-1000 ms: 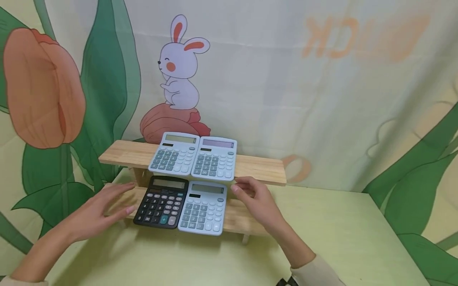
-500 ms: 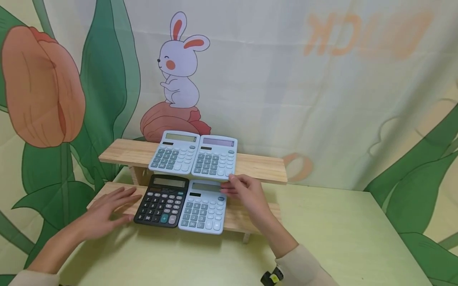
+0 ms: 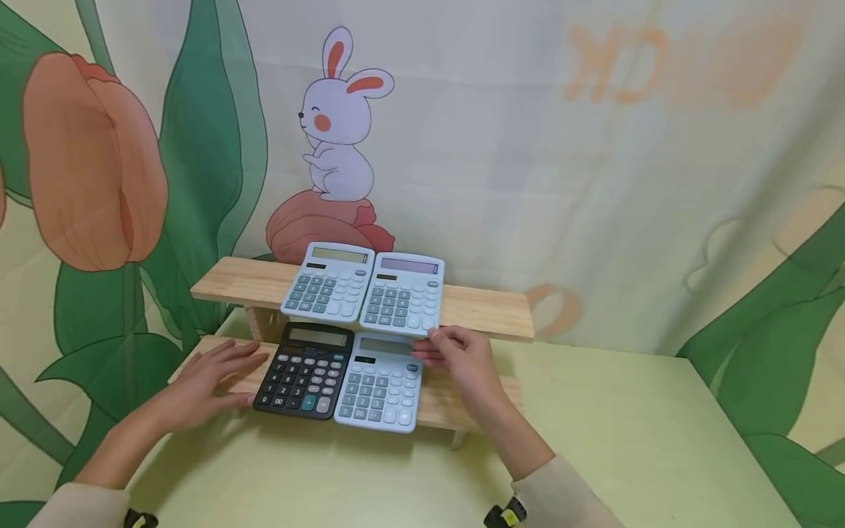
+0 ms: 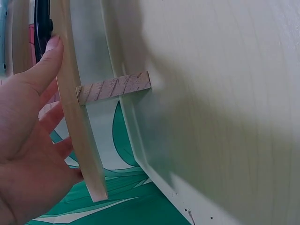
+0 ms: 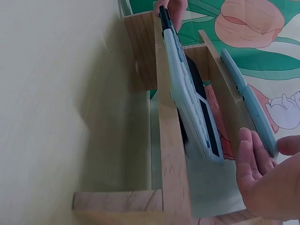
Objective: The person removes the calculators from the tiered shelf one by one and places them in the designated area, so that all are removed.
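Two light blue calculators [image 3: 328, 282] [image 3: 403, 293] sit side by side on the upper shelf. Below them, a black calculator [image 3: 304, 370] and another light blue calculator [image 3: 378, 381] are side by side on the lower shelf. My right hand [image 3: 465, 359] pinches the near right corner of the upper right calculator, thumb on top and fingers beneath, as the right wrist view shows. My left hand [image 3: 201, 385] lies over the lower shelf's left end with fingers spread. Its thumb touches the black calculator's left edge near the lower corner, seen also in the left wrist view.
The two-step wooden stand [image 3: 488, 312] stands on a pale green table [image 3: 627, 433]. Directly behind hangs a printed cloth [image 3: 502, 147] with a rabbit and tulips. The lower shelf [image 3: 455, 403] extends to the right of the calculators.
My right hand has moved left and taken hold of the upper right calculator's corner. My left hand has come down over the lower shelf, its thumb reaching the black calculator's side.
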The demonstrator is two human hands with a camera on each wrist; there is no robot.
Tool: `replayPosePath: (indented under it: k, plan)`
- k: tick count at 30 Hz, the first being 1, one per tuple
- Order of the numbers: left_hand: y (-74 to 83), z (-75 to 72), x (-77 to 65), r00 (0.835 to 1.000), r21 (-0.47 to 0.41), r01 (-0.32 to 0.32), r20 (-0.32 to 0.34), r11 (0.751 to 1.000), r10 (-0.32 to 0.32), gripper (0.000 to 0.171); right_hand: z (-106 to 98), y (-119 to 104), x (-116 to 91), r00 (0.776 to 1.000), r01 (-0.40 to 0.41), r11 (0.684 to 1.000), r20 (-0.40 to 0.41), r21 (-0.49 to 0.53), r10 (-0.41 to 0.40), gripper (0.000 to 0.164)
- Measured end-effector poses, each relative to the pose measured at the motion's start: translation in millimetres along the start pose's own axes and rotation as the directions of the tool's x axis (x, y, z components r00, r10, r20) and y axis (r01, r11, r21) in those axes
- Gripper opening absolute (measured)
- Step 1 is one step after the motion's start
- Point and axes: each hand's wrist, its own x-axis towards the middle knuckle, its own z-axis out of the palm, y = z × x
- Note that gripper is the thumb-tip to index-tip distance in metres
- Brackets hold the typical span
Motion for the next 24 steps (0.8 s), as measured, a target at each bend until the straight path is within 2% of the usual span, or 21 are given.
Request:
replayPosePath:
  k: [8,15,19,21,24]
  plan:
    - [2.2,0.6,4.4,1.0,0.025,-0.017,0.0,1.0,0.017,0.069,-14,3,-18,0.999,-0.038,0.999,0.025,0.028,0.037,0.027]
    - [-3.4,3.1,1.8,0.999,0.015,-0.029,-0.03,0.999,0.03,0.07,-9,5,-9,0.994,-0.106,0.982,0.032,0.158,0.102,0.038]
    - [-6.4,8.4,3.6,0.998,0.014,-0.047,-0.05,0.999,0.048,0.071,-6,6,-1,0.991,-0.122,0.951,-0.015,0.284,0.131,0.03]
    - [-4.2,7.3,4.5,0.999,0.015,-0.035,-0.037,0.999,0.035,0.072,-4,5,0,0.99,-0.113,0.94,-0.042,0.322,0.133,0.022]
    - [1.6,1.3,3.7,1.0,0.012,0.011,0.002,1.0,-0.011,0.071,-3,2,-2,0.992,-0.099,0.939,-0.046,0.328,0.12,0.016]
